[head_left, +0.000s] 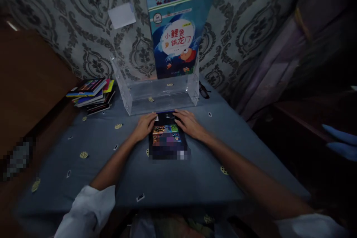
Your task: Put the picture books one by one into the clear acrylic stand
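Observation:
A dark-covered book (167, 135) lies flat on the blue-grey tablecloth (111, 178) in front of me. My left hand (145, 125) rests on the book's far left corner, fingers curled over its edge. My right hand (189, 122) lies on the far right corner, fingers spread flat. Just beyond the book stands a clear acrylic rack (161, 95) against the wall. Two tall blue picture books (178, 33) stand upright in it, the front one showing a fish drawing.
A stack of several colourful books (92, 95) lies at the table's far left. A white note (122, 15) is stuck on the patterned wall. Dark glasses (204, 91) lie right of the rack. A wooden panel stands left; blue objects (340, 141) poke in at the right edge.

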Available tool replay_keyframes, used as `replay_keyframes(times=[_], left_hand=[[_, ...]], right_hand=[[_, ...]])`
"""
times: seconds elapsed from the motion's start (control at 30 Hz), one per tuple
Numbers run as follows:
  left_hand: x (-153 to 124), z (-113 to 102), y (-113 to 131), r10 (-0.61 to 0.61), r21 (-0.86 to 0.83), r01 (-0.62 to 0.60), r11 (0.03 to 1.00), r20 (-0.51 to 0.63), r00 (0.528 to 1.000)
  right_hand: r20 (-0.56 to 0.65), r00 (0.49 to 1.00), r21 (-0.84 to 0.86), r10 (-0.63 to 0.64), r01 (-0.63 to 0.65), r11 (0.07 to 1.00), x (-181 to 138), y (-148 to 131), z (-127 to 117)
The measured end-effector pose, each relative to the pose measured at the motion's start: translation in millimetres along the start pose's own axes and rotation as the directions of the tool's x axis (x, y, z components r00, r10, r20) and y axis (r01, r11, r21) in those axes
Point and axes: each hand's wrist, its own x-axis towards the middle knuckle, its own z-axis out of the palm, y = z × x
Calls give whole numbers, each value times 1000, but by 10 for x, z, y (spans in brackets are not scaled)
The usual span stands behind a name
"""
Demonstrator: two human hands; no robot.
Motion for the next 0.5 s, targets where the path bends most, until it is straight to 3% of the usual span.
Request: replay_keyframes(times=[0.13, 0.23, 0.33, 0.5], left_hand=[[32, -29, -256, -7, -98, 5, 995, -14, 1000], [35, -24, -312, 4, -178, -9, 984, -27, 1000], [35, -14, -348, 7, -220, -13, 975, -30, 1000], [23, 9, -369, 9, -194, -13, 981, -19, 1000]], right_hand=[[54, 995, -111, -81, 87, 990, 155, -281, -45], [163, 960, -49, -227, 238, 970, 360, -604, 20], [178, 936, 1, -304, 308, 951, 486, -864, 146], [131, 932, 105, -339, 327, 939, 235, -1022, 295]])
